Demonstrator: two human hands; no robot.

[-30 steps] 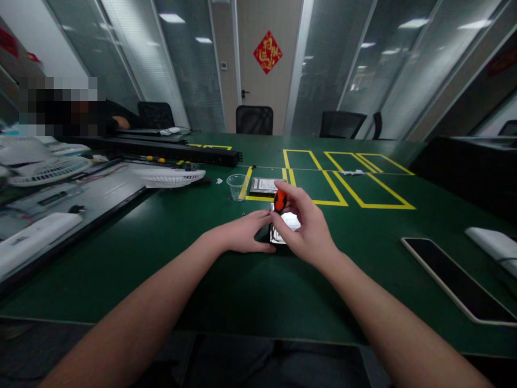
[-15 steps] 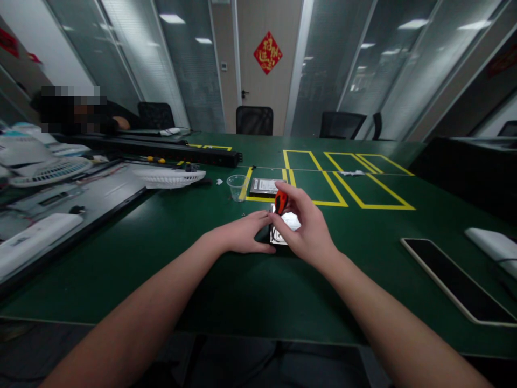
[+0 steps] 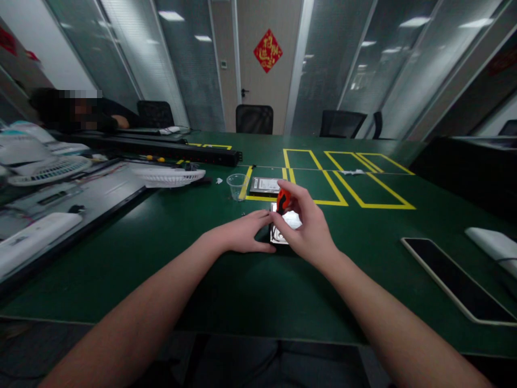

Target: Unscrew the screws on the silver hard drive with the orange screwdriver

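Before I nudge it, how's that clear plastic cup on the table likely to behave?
The clear plastic cup is probably light for its size, since its see-through wall looks thin. That wall would likely flex if squeezed. Pushed high up, it may tip rather than slide, because it stands upright and seems to narrow toward its base.

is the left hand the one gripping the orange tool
No, the orange tool is gripped by the right hand, while the left hand is at the edge of the shiny drive.
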